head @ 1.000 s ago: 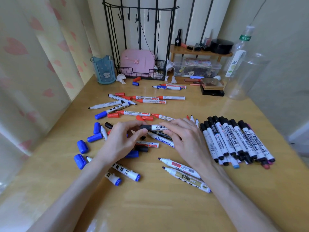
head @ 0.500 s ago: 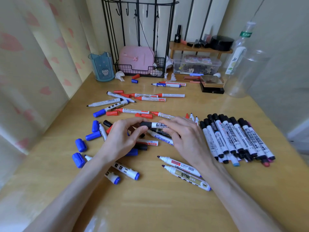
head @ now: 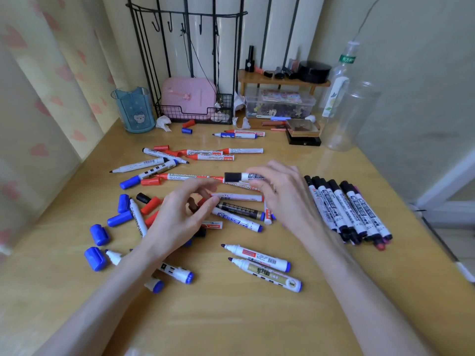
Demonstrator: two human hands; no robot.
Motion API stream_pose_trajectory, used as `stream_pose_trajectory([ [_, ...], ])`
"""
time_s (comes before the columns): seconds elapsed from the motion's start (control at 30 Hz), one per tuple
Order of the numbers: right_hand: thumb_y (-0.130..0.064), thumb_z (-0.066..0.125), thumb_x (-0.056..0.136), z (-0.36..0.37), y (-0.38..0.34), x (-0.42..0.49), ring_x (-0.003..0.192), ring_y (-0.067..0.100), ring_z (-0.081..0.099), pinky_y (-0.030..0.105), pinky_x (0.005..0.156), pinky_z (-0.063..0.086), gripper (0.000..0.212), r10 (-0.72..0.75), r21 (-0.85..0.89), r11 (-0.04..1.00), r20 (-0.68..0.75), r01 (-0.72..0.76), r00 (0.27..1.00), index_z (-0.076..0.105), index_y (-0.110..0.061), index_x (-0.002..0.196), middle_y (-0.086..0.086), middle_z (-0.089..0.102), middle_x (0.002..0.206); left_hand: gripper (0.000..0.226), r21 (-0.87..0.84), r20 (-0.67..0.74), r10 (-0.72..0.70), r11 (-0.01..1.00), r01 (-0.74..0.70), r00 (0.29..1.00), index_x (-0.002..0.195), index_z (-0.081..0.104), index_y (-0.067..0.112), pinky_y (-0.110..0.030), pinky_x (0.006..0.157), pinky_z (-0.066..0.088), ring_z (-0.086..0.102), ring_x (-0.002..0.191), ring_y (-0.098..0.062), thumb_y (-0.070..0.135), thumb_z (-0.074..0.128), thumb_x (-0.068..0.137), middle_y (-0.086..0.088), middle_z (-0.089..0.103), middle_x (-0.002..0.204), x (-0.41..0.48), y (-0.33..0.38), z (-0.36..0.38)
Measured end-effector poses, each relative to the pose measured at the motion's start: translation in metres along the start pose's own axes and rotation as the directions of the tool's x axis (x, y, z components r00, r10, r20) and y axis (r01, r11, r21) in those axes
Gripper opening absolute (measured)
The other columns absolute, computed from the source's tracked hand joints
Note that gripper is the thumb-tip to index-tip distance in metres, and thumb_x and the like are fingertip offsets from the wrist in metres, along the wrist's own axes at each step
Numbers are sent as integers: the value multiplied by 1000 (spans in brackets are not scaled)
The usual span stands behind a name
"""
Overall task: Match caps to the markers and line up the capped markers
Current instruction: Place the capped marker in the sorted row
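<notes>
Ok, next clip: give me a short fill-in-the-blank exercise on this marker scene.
1. The right hand holds a marker with a ____ cap.
2. The row of capped markers lies on the person's ____ side.
3. The loose caps near the table's left edge are ____.

Missing words: black; right; blue

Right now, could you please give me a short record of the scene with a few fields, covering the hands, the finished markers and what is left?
right hand: holds a black-capped marker above the pile
left hand: fingers curled over the loose pile; a grip cannot be told
finished row: black-capped markers side by side, right of the right hand
loose blue caps: on the left of the table
uncapped markers: two lie nearest the camera
</notes>
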State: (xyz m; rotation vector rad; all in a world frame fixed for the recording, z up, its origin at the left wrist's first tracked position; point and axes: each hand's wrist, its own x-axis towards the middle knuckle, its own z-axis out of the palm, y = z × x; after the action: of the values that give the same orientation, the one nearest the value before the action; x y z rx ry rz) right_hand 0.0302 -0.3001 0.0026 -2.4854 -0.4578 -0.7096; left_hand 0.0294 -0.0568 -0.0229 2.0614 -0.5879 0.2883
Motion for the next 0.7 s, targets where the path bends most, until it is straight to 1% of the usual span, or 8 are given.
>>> stream_pose_trajectory([
  [0.07, -21, 70, 97, -14, 12, 8, 88, -15, 42, 27, 90, 34, 26, 88, -8, 996, 41, -88, 995, 74, -24, 123, -7, 67, 115, 30, -37, 18, 4, 999, -3, 1000, 129, 67, 25, -23, 77, 52, 67, 105, -18, 25, 70, 100, 11, 70, 113, 8, 6, 10],
  [0.1, -22, 69, 97, -20, 19, 12, 90, -12, 41, 29, 94, 34, 26, 124, -18, 992, 66, -123, 990, 73, -24, 123, -7, 66, 117, 29, -56, 23, 10, 998, -9, 1000, 128, 68, 24, -22, 76, 51, 66, 104, -18, 25, 71, 99, 11, 70, 111, 13, 11, 16],
  [0.2, -21, 71, 96, -35, 43, 23, 106, 10, 55, 44, 106, 43, 26, 217, -83, 975, 124, -208, 968, 73, -27, 121, -6, 66, 116, 29, -87, 39, 24, 996, -20, 999, 126, 69, 25, -20, 74, 48, 66, 103, -15, 26, 73, 98, 12, 70, 110, 32, 23, 36],
  [0.27, -19, 72, 96, -47, 61, 31, 114, 18, 57, 49, 108, 42, 25, 294, -129, 953, 155, -276, 943, 73, -28, 119, -6, 66, 115, 27, -83, 48, 25, 996, -21, 999, 125, 70, 25, -21, 76, 49, 67, 102, -13, 26, 73, 98, 12, 71, 109, 44, 28, 48],
  [0.37, -20, 73, 95, -62, 89, 41, 114, 19, 59, 48, 109, 43, 26, 394, -155, 917, 215, -367, 894, 74, -32, 118, -7, 67, 112, 24, -65, 52, 37, 997, -34, 998, 123, 71, 24, -21, 78, 49, 67, 100, -11, 21, 70, 99, 12, 72, 106, 53, 33, 62],
  [0.47, -20, 73, 96, -70, 112, 46, 115, 20, 58, 46, 111, 40, 24, 440, -185, 898, 322, -400, 838, 75, -36, 114, -10, 64, 106, 22, -64, 65, 25, 998, -20, 998, 121, 71, 25, -29, 75, 54, 68, 99, -11, 21, 67, 100, 11, 73, 105, 56, 38, 69],
  [0.6, -24, 64, 102, -66, 132, 50, 132, 22, 49, 48, 118, 30, 23, 471, -207, 882, 421, -424, 775, 73, -40, 117, -5, 64, 134, 22, -48, 87, 15, 999, -11, 996, 122, 70, 27, -33, 76, 56, 67, 101, -12, 22, 66, 101, 12, 73, 107, 58, 38, 71],
  [0.7, -27, 56, 106, -60, 143, 52, 135, 19, 50, 56, 119, 29, 25, 474, -202, 877, 512, -436, 717, 72, -44, 114, -10, 64, 138, 23, -44, 88, 9, 999, -5, 996, 123, 70, 26, -33, 76, 55, 68, 101, -11, 19, 66, 101, 12, 72, 106, 59, 39, 71],
])
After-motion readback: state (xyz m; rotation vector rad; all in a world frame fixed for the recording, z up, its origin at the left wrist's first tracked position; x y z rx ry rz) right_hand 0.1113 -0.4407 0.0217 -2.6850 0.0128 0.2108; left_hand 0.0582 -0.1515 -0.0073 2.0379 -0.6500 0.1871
